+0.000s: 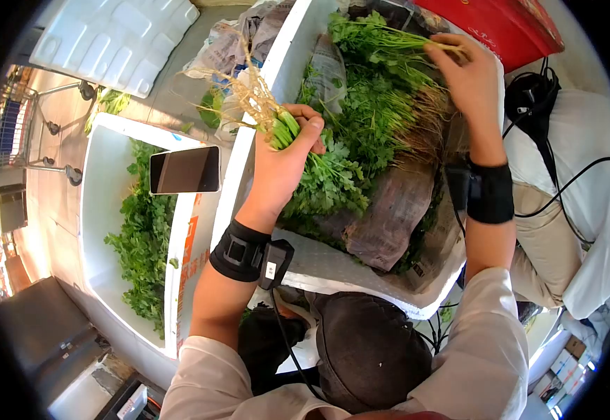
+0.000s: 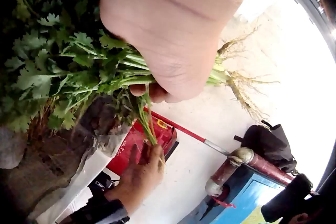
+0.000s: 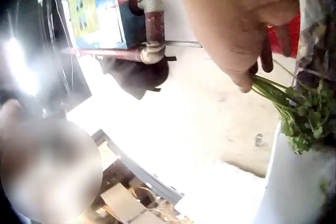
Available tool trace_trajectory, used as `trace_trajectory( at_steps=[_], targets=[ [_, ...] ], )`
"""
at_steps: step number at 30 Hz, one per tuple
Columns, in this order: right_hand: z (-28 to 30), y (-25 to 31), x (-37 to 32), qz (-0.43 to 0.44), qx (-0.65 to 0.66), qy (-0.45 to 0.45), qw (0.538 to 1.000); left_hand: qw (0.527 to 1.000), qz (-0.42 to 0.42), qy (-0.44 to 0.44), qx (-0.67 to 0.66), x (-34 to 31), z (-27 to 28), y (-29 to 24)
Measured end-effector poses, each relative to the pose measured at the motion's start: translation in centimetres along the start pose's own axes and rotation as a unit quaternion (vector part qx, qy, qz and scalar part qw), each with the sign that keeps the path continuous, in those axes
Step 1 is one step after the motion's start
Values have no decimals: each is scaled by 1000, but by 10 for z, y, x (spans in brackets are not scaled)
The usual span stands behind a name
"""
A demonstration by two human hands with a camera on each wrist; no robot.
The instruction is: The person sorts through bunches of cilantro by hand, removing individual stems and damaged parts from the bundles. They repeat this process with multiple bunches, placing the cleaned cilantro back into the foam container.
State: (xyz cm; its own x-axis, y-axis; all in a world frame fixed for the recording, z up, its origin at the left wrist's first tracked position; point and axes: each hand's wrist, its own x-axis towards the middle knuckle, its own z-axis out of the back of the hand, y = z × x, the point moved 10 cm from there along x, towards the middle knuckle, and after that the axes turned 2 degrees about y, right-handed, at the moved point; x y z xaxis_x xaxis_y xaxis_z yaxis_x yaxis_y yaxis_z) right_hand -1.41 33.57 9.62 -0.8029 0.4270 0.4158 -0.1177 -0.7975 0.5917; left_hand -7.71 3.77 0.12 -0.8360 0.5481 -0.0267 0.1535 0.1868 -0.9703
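My left hand (image 1: 277,168) grips a bunch of coriander (image 1: 280,129) by its stems. The pale, stringy roots (image 1: 252,94) stick out past the thumb, and the leaves hang over the foam box. Over the box's far right side, my right hand (image 1: 474,77) pinches a few thin green stems (image 3: 270,91) between thumb and fingers; their leafy ends point left in the head view. Between the hands, more coriander (image 1: 378,115) with brown roots (image 1: 424,126) lies in the box. In the left wrist view, the left hand (image 2: 163,40) hides part of its bunch.
The white foam box (image 1: 249,150) also holds damp newspaper (image 1: 392,217). To the left stands a second foam box (image 1: 102,210) with greens (image 1: 144,245); a phone (image 1: 184,170) lies at its edge. A red bag (image 1: 508,28) sits behind the right hand. Cables (image 1: 560,189) run at right.
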Motion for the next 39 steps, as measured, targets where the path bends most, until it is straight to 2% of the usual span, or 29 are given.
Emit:
trace_trajectory(
  at_steps=[1, 2, 3, 4, 5, 7, 9, 11, 12, 13, 15, 16, 17, 19, 20, 21, 23, 24, 26, 29, 30, 32, 33, 35, 37, 39],
  targets=[
    [15, 11, -5, -3, 117, -31, 993, 1000, 6, -5, -1, 0, 1, 1],
    [26, 13, -10, -12, 255, -68, 964, 1000, 5, -7, -2, 0, 2, 1],
    [33, 11, -15, -21, 388, -103, 916, 1000, 2, -11, -10, 0, 2, 1],
    [39, 4, -17, -54, 433, -115, 892, 1000, 0, -14, -18, 1, 3, 0],
    [40, 6, -21, -54, 433, -114, 893, 1000, -1, -14, -19, 1, 3, 0],
    [68, 32, -36, 45, 237, -223, 944, 1000, 8, -23, -19, 1, 5, 1],
    [65, 31, -37, 63, 223, -196, 953, 999, 7, -26, -23, 1, 5, 1],
    [44, 11, -34, -26, 309, -128, 942, 999, 7, -30, -25, 0, 6, 0],
    [46, 15, -35, 20, 241, -145, 960, 999, 10, -29, -15, 0, 5, -1],
    [43, 12, -34, 20, 241, -143, 960, 999, 11, -29, -5, 0, 5, -2],
    [59, -5, -42, 8, 292, -272, 917, 999, 9, -29, -16, 0, 5, -1],
    [68, -3, -46, 29, 307, -324, 895, 999, 6, -28, -27, 0, 5, -1],
    [66, -1, -48, 28, 307, -322, 895, 999, 8, -29, -27, 0, 6, -1],
    [55, 6, -49, 6, 297, -270, 916, 999, 13, -34, -11, 1, 6, 0],
    [35, -1, -38, -60, 206, -139, 967, 999, 14, -33, -10, 1, 5, 1],
    [12, -9, -39, -55, 291, -83, 951, 999, 15, -33, -6, 0, 4, 1],
    [19, 6, -49, -16, 261, -143, 955, 999, 16, -31, -1, 1, 4, 0],
    [17, 13, -49, -16, 264, -141, 954, 999, 24, -24, 2, 1, 2, 0],
    [-13, 21, -52, -79, 302, -9, 950, 999, 40, -18, 7, -1, 0, 3],
    [-48, 36, -63, -86, 352, 83, 928, 998, 34, 18, 54, 0, -9, 2],
    [-54, 38, -66, -92, 355, 86, 926, 994, 44, 42, 91, -2, -16, 4],
    [-80, 57, -76, -59, 369, 187, 908, 982, 69, 84, 155, -5, -22, 15],
    [-85, 59, -80, -64, 373, 188, 906, 981, 75, 84, 157, -7, -22, 17],
    [-89, 76, -85, 19, 291, 201, 935, 983, 49, 86, 155, -8, -28, 11],
    [-95, 76, -89, 3, 325, 227, 918, 987, 37, 80, 137, -6, -24, 13],
    [-99, 79, -94, -63, 446, 263, 853, 989, 15, 30, 144, -1, -14, 10]
  ],
)
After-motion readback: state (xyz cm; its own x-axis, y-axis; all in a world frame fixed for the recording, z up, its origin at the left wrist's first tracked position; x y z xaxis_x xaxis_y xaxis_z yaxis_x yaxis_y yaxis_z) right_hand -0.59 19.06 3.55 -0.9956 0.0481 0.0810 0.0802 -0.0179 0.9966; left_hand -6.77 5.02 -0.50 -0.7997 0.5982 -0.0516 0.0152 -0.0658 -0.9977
